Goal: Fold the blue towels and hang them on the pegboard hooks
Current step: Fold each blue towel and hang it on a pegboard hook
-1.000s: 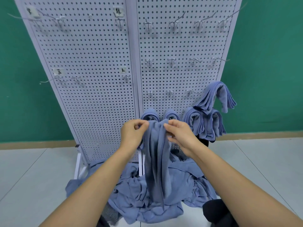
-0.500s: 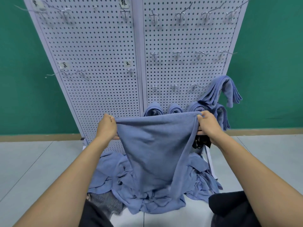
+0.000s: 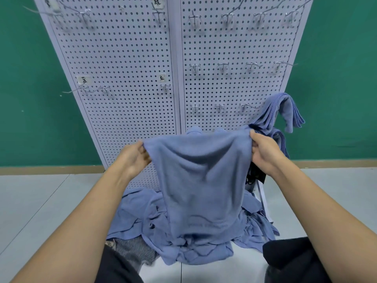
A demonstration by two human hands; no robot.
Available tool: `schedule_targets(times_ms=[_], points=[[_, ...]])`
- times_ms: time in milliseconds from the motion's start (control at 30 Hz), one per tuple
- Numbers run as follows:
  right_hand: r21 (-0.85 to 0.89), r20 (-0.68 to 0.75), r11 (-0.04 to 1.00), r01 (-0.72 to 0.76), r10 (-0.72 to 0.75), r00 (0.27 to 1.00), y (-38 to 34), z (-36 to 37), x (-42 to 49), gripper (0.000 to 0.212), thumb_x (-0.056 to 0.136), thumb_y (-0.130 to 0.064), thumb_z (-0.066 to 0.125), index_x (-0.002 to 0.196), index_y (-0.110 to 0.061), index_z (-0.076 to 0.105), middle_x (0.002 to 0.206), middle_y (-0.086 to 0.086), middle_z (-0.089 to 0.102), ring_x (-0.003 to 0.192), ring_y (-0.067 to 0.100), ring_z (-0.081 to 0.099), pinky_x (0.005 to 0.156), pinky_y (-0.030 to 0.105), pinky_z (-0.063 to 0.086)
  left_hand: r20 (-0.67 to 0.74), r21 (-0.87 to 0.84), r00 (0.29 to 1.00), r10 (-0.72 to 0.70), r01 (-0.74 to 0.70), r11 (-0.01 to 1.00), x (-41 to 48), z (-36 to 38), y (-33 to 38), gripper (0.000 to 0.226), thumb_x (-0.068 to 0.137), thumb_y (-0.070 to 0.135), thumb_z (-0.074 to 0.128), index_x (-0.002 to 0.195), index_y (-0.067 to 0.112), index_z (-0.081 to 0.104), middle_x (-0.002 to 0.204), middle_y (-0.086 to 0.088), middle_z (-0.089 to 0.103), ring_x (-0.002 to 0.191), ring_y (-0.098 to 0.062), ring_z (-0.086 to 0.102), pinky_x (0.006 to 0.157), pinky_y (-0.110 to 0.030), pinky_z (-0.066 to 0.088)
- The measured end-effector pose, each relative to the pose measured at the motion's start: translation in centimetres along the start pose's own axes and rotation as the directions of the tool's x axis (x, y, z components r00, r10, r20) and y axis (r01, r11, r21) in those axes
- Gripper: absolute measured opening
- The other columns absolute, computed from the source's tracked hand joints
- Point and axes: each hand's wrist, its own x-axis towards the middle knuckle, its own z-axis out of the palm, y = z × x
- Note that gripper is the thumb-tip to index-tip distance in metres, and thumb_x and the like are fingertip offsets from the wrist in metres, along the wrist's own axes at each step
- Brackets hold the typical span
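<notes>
towel (image 3: 202, 176) now spread wider — flat | left hand (image 3: 135, 158) pinches its left corner | right hand (image 3: 264, 154) pinches right corner

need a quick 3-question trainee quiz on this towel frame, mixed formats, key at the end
1. True or false: only one hand holds the spread blue towel.
2. Where on the pegboard do the folded towels hang? A upper left; B lower right; C top centre.
3. Fill in: the towel pile lies on the ____.
Key: 1 false, the left hand and right hand each pinch a top corner. 2 B. 3 floor.
</notes>
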Motion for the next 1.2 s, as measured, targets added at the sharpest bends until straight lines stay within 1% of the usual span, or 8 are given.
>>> schedule_targets(times_ms=[100,200,333,433,600,733,933,1200], points=[[-0.176,0.210,0.975,-0.132,0.169,0.963,-0.2,-0.1,-1.0,0.040,0.093,-0.049,0.049,0.106,-0.017,0.067,0.099,0.001,0.073,0.085,0.014,0.066,0.072,0.028,0.049,0.179,0.035,0.959,-0.219,0.216,0.976,-0.4,-0.3,0.0,0.057,0.092,0.062,0.039,0.097,0.010,0.062,0.090,-0.007,0.067,0.085,-0.024,0.062,0.076,-0.036,0.050],[-0.431,0.170,0.875,-0.220,0.318,0.933,0.9,-0.1,-1.6,0.029,0.090,-0.022,0.064,0.112,-0.004,0.064,0.107,0.013,0.070,0.091,0.021,0.065,0.080,0.033,0.054,0.269,0.297,0.887,-0.376,0.295,0.908,-1.1,-0.2,-1.0,0.028,0.081,0.038,0.063,0.090,0.012,0.066,0.089,-0.006,0.066,0.079,-0.022,0.061,0.071,-0.035,0.051],[-0.209,0.229,0.965,-0.158,0.205,0.952,0.2,0.0,-1.4,0.009,0.090,-0.003,0.059,0.097,-0.001,0.065,0.089,0.010,0.071,0.076,0.015,0.069,0.069,0.025,0.058,0.303,0.053,0.923,-0.238,0.233,0.971,-0.6,-0.7,-0.6,0.007,0.074,0.007,0.065,0.079,0.006,0.071,0.083,-0.007,0.069,0.071,-0.017,0.068,0.064,-0.028,0.058],[-0.329,0.260,0.934,-0.137,0.229,0.938,-0.1,-0.5,-1.6,0.015,0.095,-0.006,0.053,0.101,-0.004,0.066,0.091,0.007,0.072,0.082,0.015,0.068,0.082,0.029,0.057,0.322,0.029,0.935,-0.147,0.145,0.989,-0.6,-1.4,-0.3,0.025,0.088,0.002,0.056,0.071,0.012,0.072,0.079,-0.004,0.070,0.068,-0.014,0.068,0.062,-0.029,0.058],[-0.510,0.161,0.852,-0.117,0.228,0.960,0.4,-1.1,-1.4,0.021,0.102,-0.025,0.044,0.104,-0.018,0.064,0.070,0.000,0.067,0.057,0.013,0.059,0.058,0.029,0.055,0.366,0.140,0.916,-0.162,0.118,0.983,-0.8,-1.9,-0.4,0.019,0.099,0.013,0.045,0.096,0.019,0.063,0.089,-0.003,0.068,0.077,-0.018,0.067,0.073,-0.038,0.057],[-0.415,0.243,0.897,-0.155,0.274,0.931,0.2,-1.4,-1.2,0.017,0.093,-0.018,0.059,0.107,-0.013,0.068,0.094,0.002,0.073,0.083,0.013,0.067,0.070,0.026,0.056,0.388,0.087,0.910,-0.146,0.122,0.989,-0.9,-1.6,-0.3,0.031,0.094,-0.001,0.049,0.118,0.016,0.058,0.104,-0.008,0.070,0.087,-0.017,0.070,0.070,-0.030,0.059],[-0.484,0.210,0.860,-0.164,0.296,0.932,0.3,-1.5,-1.0,0.014,0.096,-0.007,0.053,0.099,-0.015,0.065,0.087,0.006,0.070,0.071,0.017,0.069,0.065,0.030,0.060,0.233,0.185,0.965,-0.118,0.075,0.980,-0.9,-1.5,-0.3,0.039,0.096,-0.006,0.044,0.124,0.022,0.050,0.101,-0.006,0.068,0.081,-0.016,0.068,0.065,-0.029,0.058],[-0.499,-0.123,0.865,-0.046,-0.018,0.992,1.0,-1.6,-0.4,0.020,0.084,-0.018,0.073,0.086,-0.015,0.054,0.065,0.005,0.056,0.043,0.010,0.048,0.040,0.020,0.050,-0.080,0.570,0.994,0.073,-0.015,0.821,-0.3,-1.7,-0.9,0.020,0.098,0.010,0.050,0.117,0.018,0.048,0.080,-0.008,0.056,0.063,-0.017,0.051,0.055,-0.029,0.049]])
